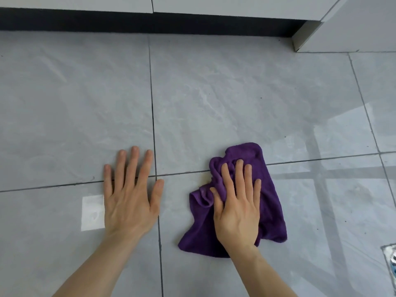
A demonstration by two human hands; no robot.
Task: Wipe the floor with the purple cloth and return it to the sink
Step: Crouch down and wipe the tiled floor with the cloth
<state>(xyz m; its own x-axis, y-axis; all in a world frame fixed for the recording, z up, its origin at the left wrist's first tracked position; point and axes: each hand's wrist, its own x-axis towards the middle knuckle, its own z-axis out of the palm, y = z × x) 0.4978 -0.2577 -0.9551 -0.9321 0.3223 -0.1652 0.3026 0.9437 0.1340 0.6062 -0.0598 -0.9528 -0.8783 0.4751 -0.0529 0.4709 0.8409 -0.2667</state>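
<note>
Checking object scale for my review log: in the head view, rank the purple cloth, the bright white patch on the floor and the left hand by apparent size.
1. purple cloth
2. left hand
3. white patch

The crumpled, deep purple terry cloth [270,189] is one solid colour, darker in its folds and without any print. The glossy tiled floor [214,99] is mid grey with pale, cloudy marbled streaks, and thin dark grey grout lines cut it into large squares. A bright white rectangular patch [92,212] lies on the grey tile, possibly reflected light. Broad, pale crossing bands [321,174] show on the tiles at the right, greyer between them. The flat cabinet fronts [214,5] along the top are light grey and plain, above a black recessed plinth strip [150,23]. At the lower right edge a small metal-framed object [391,262] shows white and blue, too cropped to identify.
</note>
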